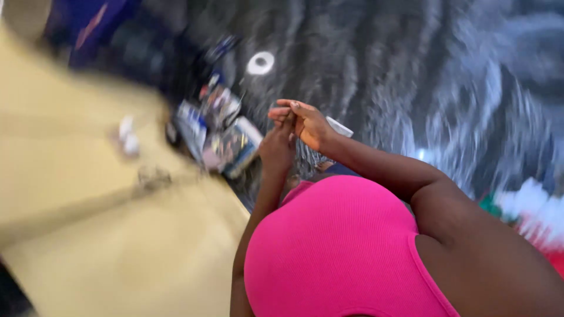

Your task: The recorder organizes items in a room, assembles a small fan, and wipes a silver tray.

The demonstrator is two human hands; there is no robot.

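Observation:
The view is blurred by motion. My left hand (276, 148) is raised in front of my pink top, fingers pointing up and touching my right hand (305, 121). The right hand reaches across from the right, its fingers held together and resting on the left fingertips. A small flat white object (341, 127) sticks out just behind the right wrist. I cannot tell whether it is held or lies on the carpet below. What sits between the two hands is hidden.
A shaggy dark grey carpet (411, 70) covers the floor, with a white ring (260, 63) on it. Colourful packets and cards (220, 132) lie beside a tan surface (88, 235) at the left. Red, white and green fabric (537, 214) lies at the right.

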